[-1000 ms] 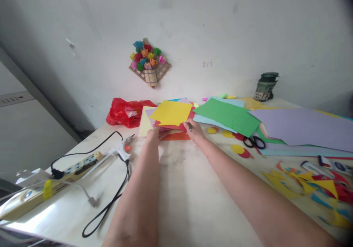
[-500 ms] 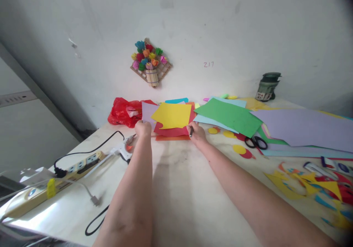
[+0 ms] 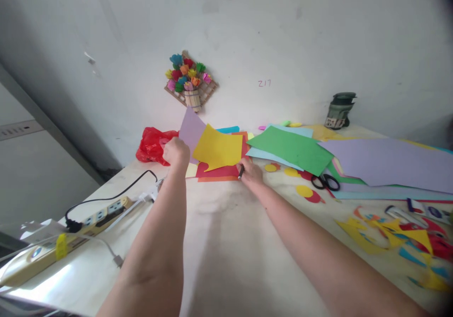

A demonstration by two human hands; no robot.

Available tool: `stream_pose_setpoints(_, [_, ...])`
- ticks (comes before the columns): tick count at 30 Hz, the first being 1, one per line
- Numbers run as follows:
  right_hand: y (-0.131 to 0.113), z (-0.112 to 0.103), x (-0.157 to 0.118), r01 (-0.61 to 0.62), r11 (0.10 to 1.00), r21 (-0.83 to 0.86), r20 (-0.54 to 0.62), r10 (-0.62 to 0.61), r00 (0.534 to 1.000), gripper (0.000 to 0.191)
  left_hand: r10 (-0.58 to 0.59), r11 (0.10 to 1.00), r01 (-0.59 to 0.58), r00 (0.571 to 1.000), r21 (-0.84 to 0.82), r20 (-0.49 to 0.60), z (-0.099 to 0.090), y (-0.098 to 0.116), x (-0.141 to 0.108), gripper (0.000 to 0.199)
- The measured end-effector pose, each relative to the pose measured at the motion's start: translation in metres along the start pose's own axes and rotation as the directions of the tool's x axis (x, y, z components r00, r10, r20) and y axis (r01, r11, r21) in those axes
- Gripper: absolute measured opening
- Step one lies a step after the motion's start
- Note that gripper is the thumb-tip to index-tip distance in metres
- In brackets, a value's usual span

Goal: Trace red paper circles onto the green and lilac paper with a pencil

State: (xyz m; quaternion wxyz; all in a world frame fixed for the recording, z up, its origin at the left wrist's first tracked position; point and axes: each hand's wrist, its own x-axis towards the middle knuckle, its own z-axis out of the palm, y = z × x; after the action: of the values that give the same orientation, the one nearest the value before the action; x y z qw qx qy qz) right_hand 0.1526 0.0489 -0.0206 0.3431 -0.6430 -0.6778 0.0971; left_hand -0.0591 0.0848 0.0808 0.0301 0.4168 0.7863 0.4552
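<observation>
My left hand [image 3: 177, 152] is closed on the lower left edge of a purple sheet [image 3: 190, 130], which stands tilted up off the pile. A yellow sheet [image 3: 220, 148] with a cut lower edge leans over the purple one and lies partly over a red sheet [image 3: 221, 172]. At the right side of these papers, my right hand [image 3: 249, 171] is closed around a dark pen [image 3: 241, 171], its fingers at the edge of the yellow and red sheets. An orange sheet shows under the red one.
Black-handled scissors [image 3: 325, 182], green paper [image 3: 290, 148] and yellow and red circles lie to the right, with paper scraps [image 3: 385, 234] nearer. A red plastic bag [image 3: 154, 146] and a power strip [image 3: 95, 220] are on the left. A bottle [image 3: 340, 111] stands at the back.
My left hand has risen slightly and lifted the purple sheet, tilting the yellow sheet. A cream sheet now shows beneath. My right hand stays at the right edge with the pen.
</observation>
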Motion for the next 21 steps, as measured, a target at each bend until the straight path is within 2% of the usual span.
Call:
stream_pose_setpoints(1, [0.0, 0.0, 0.0, 0.003, 1.0, 0.003, -0.001, -0.003, 1.0, 0.02, 0.028, 0.999, -0.026, 0.999, 0.04, -0.033, -0.006, 0.007, 0.0, 0.012])
stream_pose_setpoints(3, [0.001, 0.0, -0.001, 0.023, 1.0, 0.002, -0.008, -0.023, 1.0, 0.018, 0.158, 0.968, -0.123, 0.976, 0.218, -0.148, -0.018, 0.02, -0.002, 0.016])
stream_pose_setpoints(7, [0.0, -0.001, -0.004, 0.101, 0.993, -0.057, -0.058, -0.105, 0.993, 0.018, 0.281, 0.935, -0.193, 0.915, 0.296, -0.289, -0.041, 0.044, -0.008, 0.022])
stream_pose_setpoints(10, [-0.002, -0.001, -0.005, 0.115, 0.989, -0.096, -0.08, -0.123, 0.989, 0.02, 0.291, 0.945, -0.211, 0.891, 0.251, -0.347, -0.052, 0.057, -0.012, 0.02])
stream_pose_setpoints(17, [0.0, -0.005, -0.009, 0.067, 0.996, -0.056, -0.115, -0.073, 0.991, 0.019, 0.191, 0.974, -0.221, 0.925, -0.057, -0.328, -0.051, 0.077, -0.009, 0.016])
stream_pose_setpoints(21, [0.005, -0.009, -0.013, 0.13, 0.99, -0.051, -0.117, -0.135, 0.984, 0.015, 0.138, 0.974, -0.193, 0.924, -0.122, -0.358, -0.055, 0.088, -0.008, 0.015])
